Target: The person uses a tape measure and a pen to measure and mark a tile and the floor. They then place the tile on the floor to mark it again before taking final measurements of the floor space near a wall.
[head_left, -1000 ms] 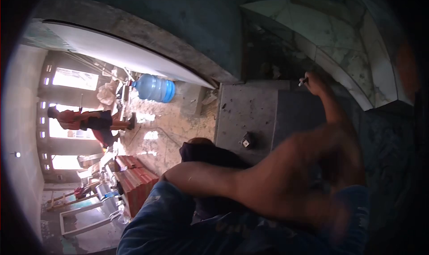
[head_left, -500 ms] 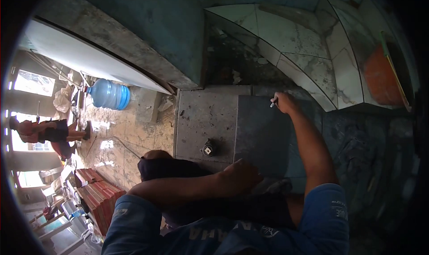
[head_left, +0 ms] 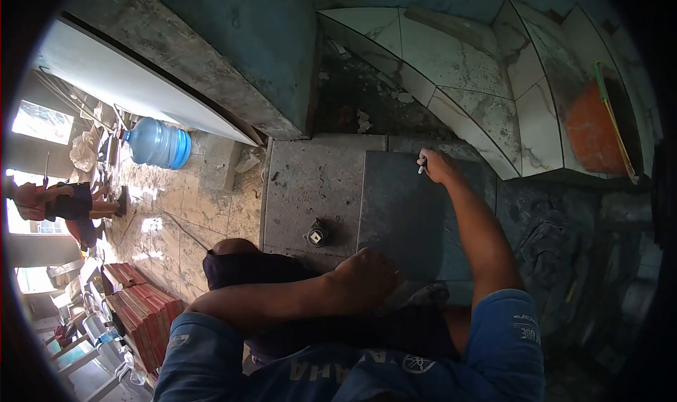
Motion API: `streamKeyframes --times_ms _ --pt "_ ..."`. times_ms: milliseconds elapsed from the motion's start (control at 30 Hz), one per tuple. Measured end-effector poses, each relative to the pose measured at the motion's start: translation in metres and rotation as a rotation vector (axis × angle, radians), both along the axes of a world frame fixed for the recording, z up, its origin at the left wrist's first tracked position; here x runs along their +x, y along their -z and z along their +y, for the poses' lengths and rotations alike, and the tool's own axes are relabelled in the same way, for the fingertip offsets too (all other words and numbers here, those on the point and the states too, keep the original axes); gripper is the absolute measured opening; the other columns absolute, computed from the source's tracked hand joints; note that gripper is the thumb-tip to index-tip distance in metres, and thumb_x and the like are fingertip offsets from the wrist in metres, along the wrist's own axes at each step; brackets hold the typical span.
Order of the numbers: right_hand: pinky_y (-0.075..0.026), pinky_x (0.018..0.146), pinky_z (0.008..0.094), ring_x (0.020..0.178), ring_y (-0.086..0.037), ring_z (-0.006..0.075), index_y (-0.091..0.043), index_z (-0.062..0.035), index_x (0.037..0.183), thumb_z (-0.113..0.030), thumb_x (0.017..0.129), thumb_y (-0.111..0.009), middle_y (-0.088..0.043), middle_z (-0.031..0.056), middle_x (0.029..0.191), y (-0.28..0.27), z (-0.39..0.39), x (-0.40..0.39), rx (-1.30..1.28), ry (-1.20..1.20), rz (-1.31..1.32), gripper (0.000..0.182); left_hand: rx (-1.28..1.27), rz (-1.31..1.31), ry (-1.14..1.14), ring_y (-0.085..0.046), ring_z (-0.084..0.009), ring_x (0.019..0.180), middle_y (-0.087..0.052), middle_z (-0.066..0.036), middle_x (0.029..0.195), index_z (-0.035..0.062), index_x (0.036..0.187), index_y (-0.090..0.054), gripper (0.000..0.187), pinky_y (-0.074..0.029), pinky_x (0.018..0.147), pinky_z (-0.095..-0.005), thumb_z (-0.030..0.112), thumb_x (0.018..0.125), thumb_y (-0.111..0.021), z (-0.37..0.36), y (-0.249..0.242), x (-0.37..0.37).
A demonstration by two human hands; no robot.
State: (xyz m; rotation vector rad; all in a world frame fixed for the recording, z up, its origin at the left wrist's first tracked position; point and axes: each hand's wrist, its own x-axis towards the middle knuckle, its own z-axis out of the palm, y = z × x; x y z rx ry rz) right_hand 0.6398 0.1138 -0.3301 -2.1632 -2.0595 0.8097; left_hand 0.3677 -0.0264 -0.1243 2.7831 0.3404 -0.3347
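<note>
two hands (head_left: 437, 166), left (head_left: 367, 281) now lowered

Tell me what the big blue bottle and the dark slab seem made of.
The blue bottle looks like smooth, glossy plastic: its ribbed wall is translucent. The dark slab looks like matte tile, judging by its flat grey face and straight edges; whether ceramic or stone, I can't tell.

Windows (head_left: 42, 122) blown out; glare on tiled floor (head_left: 197, 203) toward its window-side edge. Dark slab (head_left: 398, 208) dim, part shadowed. Fisheye curvature; frame corners black.
</note>
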Motion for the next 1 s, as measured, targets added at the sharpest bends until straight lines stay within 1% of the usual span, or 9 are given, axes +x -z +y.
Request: streamKeyframes --times_ms 333,433,500,533,567,667,700,767,1000 --pt "-0.047 0.07 0.0435 0.088 -0.062 0.0332 -0.058 -0.01 0.094 -0.02 0.087 -0.063 -0.066 0.0128 0.09 0.013 -0.001 0.015 0.023 -0.055 0.049 0.013 0.002 0.025 0.001 -0.062 -0.0229 0.087 -0.061 -0.007 0.091 0.0068 0.109 -0.058 0.042 -0.048 0.076 -0.0356 0.036 0.079 -0.06 0.001 0.006 0.001" --pt "-0.047 0.077 0.0451 0.093 -0.06 0.0371 -0.059 -0.0091 0.094 -0.023 0.089 -0.059 -0.065 0.0138 0.096 0.014 -0.004 0.019 0.124 -0.093 0.157 0.015 0.026 -0.05 -0.019 -0.062 -0.0222 0.084 -0.061 -0.007 0.086 0.0077 0.101 -0.06 0.035 -0.047 0.072 -0.0358 0.034 0.078 -0.059 -0.002 0.009 0.002" --pt "-0.044 0.078 0.048 0.093 -0.058 0.042 -0.059 -0.0033 0.092 -0.031 0.093 -0.051 -0.062 0.0208 0.095 0.017 -0.001 0.015 0.05 -0.011 0.138 0.029 0.052 -0.056 -0.066 -0.062 -0.0219 0.083 -0.061 -0.007 0.083 0.0081 0.093 -0.062 0.029 -0.044 0.066 -0.0358 0.032 0.076 -0.059 -0.008 0.008 0.001" --pt "-0.044 0.079 0.0474 0.094 -0.057 0.0432 -0.059 -0.0015 0.095 -0.032 0.093 -0.051 -0.061 0.0236 0.095 0.033 -0.007 0.016 0.242 -0.002 0.22 0.031 0.026 -0.052 -0.105 -0.064 -0.0233 0.079 -0.064 -0.007 0.08 0.0076 0.086 -0.066 0.027 -0.047 0.067 -0.0367 0.033 0.076 -0.064 -0.013 0.011 0.003" --pt "-0.044 0.08 0.0464 0.096 -0.056 0.0442 -0.059 -0.0003 0.099 -0.033 0.093 -0.052 -0.06 0.025 0.098 0.021 -0.005 0.012 0.135 -0.019 0.222 0.034 0.006 -0.049 -0.15 -0.066 -0.0247 0.075 -0.066 -0.008 0.077 0.007 0.079 -0.069 0.027 -0.049 0.068 -0.0375 0.034 0.075 -0.068 -0.014 0.017 0.005" --pt "-0.043 0.073 0.0469 0.089 -0.055 0.0451 -0.056 0.0001 0.092 -0.032 0.093 -0.053 -0.059 0.025 0.089 0.02 0.003 0.011 0.064 -0.042 0.201 0.033 -0.087 -0.07 -0.053 -0.066 -0.0285 0.08 -0.067 -0.012 0.081 0.0037 0.081 -0.068 0.03 -0.049 0.067 -0.041 0.032 0.069 -0.068 -0.001 0.016 0.004" --pt "-0.04 0.063 0.0372 0.064 -0.047 0.0305 -0.046 0.0001 0.081 -0.03 0.094 -0.053 -0.047 0.0191 0.07 0.035 0.0 0.021 0.118 -0.049 0.218 0.034 -0.09 -0.106 -0.032 -0.065 -0.0291 0.081 -0.065 -0.013 0.083 0.0032 0.083 -0.066 0.029 -0.047 0.066 -0.0413 0.027 0.065 -0.065 -0.004 0.021 0.008" --pt "-0.039 0.061 0.0359 0.062 -0.044 0.0257 -0.044 0.0002 0.079 -0.029 0.094 -0.052 -0.046 0.0158 0.067 0.037 0.004 0.019 0.085 -0.072 0.206 0.034 -0.143 -0.04 -0.05 -0.065 -0.0307 0.086 -0.066 -0.014 0.087 0.0023 0.085 -0.067 0.03 -0.048 0.069 -0.0421 0.026 0.067 -0.066 0.007 0.001 0.006" --pt "-0.041 0.063 0.0381 0.064 -0.051 0.03 -0.048 0.0 0.08 -0.029 0.094 -0.051 -0.051 0.0148 0.068 0.054 0.007 0.021 0.108 -0.059 0.235 0.032 -0.17 0.009 -0.035 -0.064 -0.0315 0.094 -0.066 -0.017 0.097 -0.0004 0.09 -0.066 0.036 -0.049 0.079 -0.0437 0.032 0.075 -0.066 0.005 0.025 0.01"
